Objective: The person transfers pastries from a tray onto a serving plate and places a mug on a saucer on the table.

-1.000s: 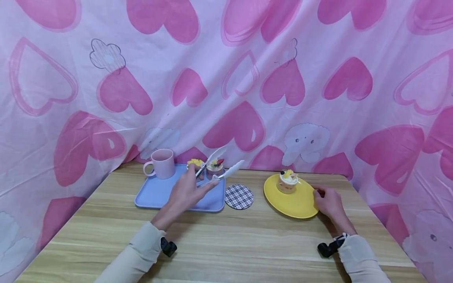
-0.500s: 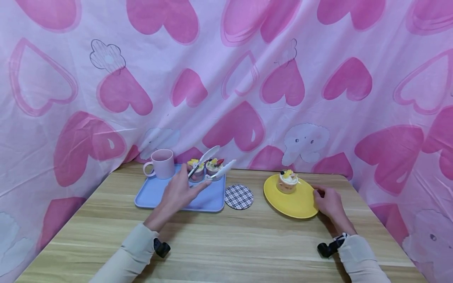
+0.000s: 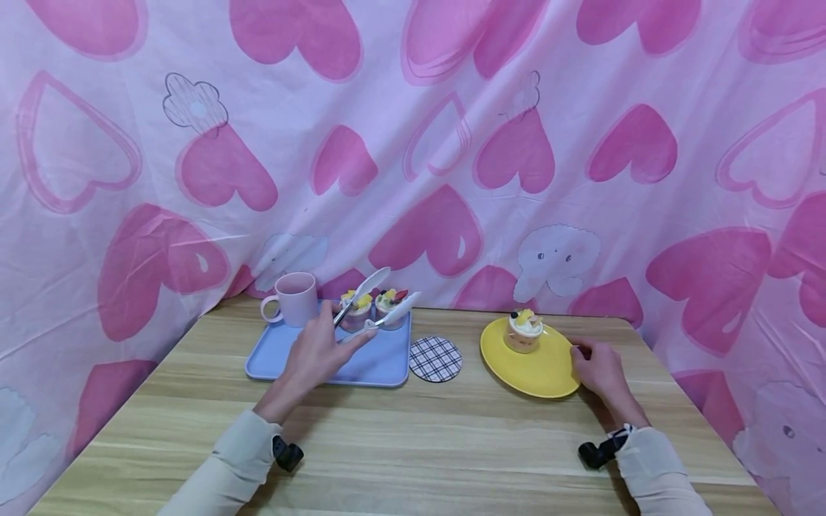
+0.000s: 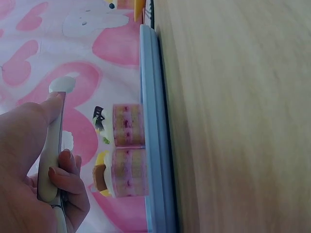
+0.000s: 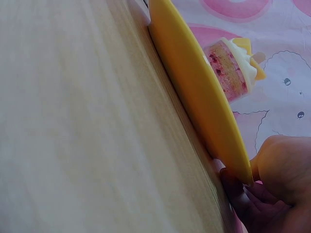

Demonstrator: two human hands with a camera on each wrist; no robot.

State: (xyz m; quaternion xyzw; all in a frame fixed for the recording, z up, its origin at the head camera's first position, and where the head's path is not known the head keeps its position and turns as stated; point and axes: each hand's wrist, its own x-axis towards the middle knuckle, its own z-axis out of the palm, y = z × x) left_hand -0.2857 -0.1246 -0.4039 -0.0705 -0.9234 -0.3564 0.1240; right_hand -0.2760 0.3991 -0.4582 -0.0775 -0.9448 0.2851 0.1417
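My left hand grips a pair of tongs with pale tips spread apart and nothing between them. The tongs are raised over the blue tray, overlapping two layered dessert cups there in the head view. One dessert cup has yellow fruit on top; the other cup shows a strawberry. In the left wrist view both cups stand upright, side by side. On the right, my right hand pinches the rim of a yellow plate, thumb above and fingers beneath. A third dessert cup stands toward the plate's far left.
A pink mug stands at the tray's back left corner, its handle facing left. Between tray and plate lies a round checked coaster. Behind the wooden table hangs a pink heart-patterned cloth.
My left hand has drawn back to the left and slightly down with the tongs, uncovering more of the two cups on the tray. The right hand and plate have stayed put.
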